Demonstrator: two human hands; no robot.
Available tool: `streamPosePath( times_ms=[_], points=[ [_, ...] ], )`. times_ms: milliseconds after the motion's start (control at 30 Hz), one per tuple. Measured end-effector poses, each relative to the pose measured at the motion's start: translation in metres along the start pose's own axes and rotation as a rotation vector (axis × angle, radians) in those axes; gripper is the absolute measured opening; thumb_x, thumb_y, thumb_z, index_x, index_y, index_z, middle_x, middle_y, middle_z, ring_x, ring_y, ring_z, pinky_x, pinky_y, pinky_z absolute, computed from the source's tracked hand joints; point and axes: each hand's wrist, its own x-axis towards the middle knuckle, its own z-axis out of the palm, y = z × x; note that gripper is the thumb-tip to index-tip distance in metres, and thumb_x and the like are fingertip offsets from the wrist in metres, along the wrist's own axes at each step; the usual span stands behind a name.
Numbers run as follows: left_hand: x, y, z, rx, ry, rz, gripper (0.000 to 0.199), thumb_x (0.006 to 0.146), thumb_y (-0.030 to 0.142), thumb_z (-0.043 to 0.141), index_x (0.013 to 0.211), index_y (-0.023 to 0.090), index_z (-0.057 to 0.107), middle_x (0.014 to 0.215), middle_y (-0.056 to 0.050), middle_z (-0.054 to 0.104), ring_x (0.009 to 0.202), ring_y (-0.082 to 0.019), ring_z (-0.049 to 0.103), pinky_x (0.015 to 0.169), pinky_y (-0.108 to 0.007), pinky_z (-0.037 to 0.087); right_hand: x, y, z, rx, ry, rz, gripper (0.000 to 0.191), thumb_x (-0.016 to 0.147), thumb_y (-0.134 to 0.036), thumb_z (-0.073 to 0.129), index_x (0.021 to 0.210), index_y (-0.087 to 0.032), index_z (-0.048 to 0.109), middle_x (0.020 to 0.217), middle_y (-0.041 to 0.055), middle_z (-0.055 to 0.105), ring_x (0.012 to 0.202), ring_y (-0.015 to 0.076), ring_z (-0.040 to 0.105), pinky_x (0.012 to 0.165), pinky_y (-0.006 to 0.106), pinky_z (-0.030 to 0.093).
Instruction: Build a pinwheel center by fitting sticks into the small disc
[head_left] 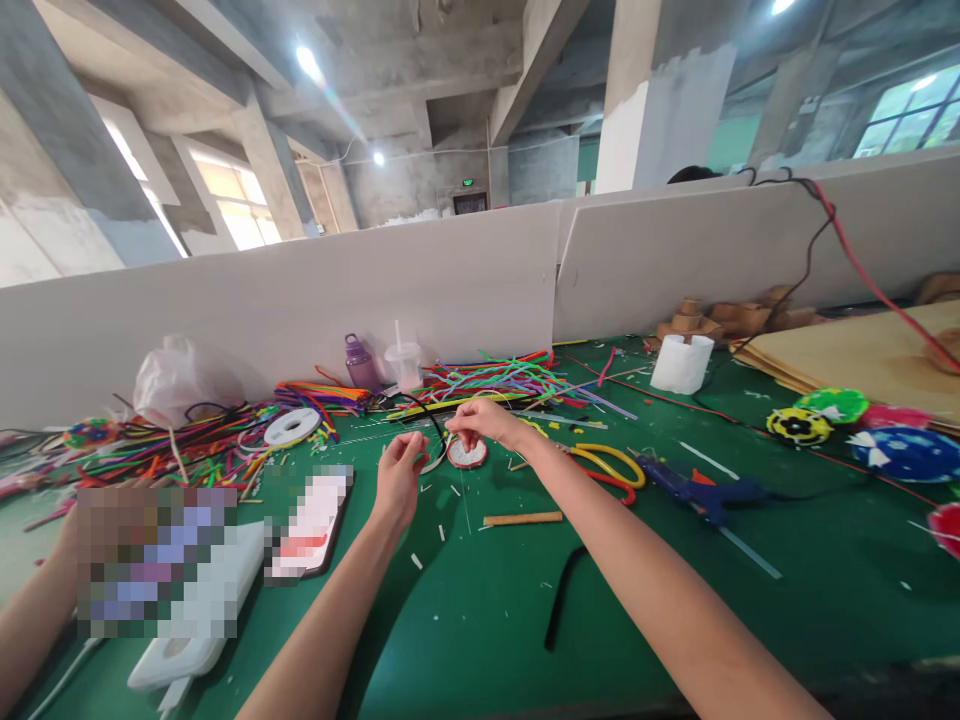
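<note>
My left hand (401, 480) is closed in a pinch above the green table; whatever lies between its fingertips is too small to make out. To its right, my right hand (489, 424) is also pinched, and its fingers hide what they may hold. Just below the right fingers lies a small round white piece with a red rim (468, 454). A black fuzzy stem (429, 408) curves behind and between the two hands. Nearer me on the table are a tan stick (523, 519) and a bent black fuzzy stem (559, 605).
Scissors (611, 464) and a blue glue gun (694, 488) lie right. Colourful pipe cleaners (502, 380), a purple bottle (361, 362) and a lidded cup (406, 366) line the back. At left are a phone (313, 525), a power bank (199, 610) and another person's hand (105, 530).
</note>
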Motion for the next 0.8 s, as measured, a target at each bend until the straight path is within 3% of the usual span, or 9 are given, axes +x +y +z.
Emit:
streamPosePath(
  times_ms=[200, 400, 667, 800],
  points=[
    [0.003, 0.005, -0.002, -0.056, 0.039, 0.063, 0.028, 0.062, 0.039, 0.076, 0.068, 0.017, 0.06, 0.072, 0.002, 0.054, 0.063, -0.008, 0.044, 0.062, -0.022, 0.04, 0.003, 0.007, -0.004, 0.089, 0.026, -0.001, 0.026, 0.067, -0.034, 0.071, 0.062, -0.014, 0.056, 0.046, -0.0031, 0.057, 0.038, 0.008, 0.052, 0.041, 0.019, 0.039],
    [0.003, 0.006, -0.003, -0.032, -0.015, 0.086, 0.026, 0.065, 0.038, 0.075, 0.068, 0.017, 0.059, 0.07, 0.002, 0.053, 0.061, -0.008, 0.044, 0.062, -0.022, 0.041, 0.0, 0.001, 0.004, 0.112, 0.013, -0.015, 0.026, 0.068, -0.035, 0.07, 0.063, -0.015, 0.055, 0.046, -0.0035, 0.056, 0.039, 0.0074, 0.051, 0.042, 0.018, 0.039],
    [0.0, 0.006, -0.001, -0.018, -0.085, 0.064, 0.028, 0.065, 0.039, 0.075, 0.066, 0.016, 0.058, 0.069, 0.002, 0.055, 0.063, -0.009, 0.048, 0.066, -0.023, 0.042, 0.0, 0.007, 0.016, 0.016, -0.182, -0.016, 0.028, 0.068, -0.04, 0.071, 0.069, -0.015, 0.058, 0.051, -0.0022, 0.06, 0.044, 0.0104, 0.057, 0.043, 0.019, 0.042],
    [0.0, 0.004, -0.002, 0.085, -0.071, 0.046, 0.029, 0.063, 0.04, 0.076, 0.069, 0.016, 0.061, 0.071, 0.001, 0.057, 0.065, -0.01, 0.049, 0.064, -0.023, 0.041, 0.004, 0.01, 0.018, 0.012, -0.099, -0.069, 0.03, 0.067, -0.04, 0.072, 0.063, -0.015, 0.055, 0.047, -0.0028, 0.058, 0.041, 0.01, 0.055, 0.042, 0.02, 0.041]
  ],
)
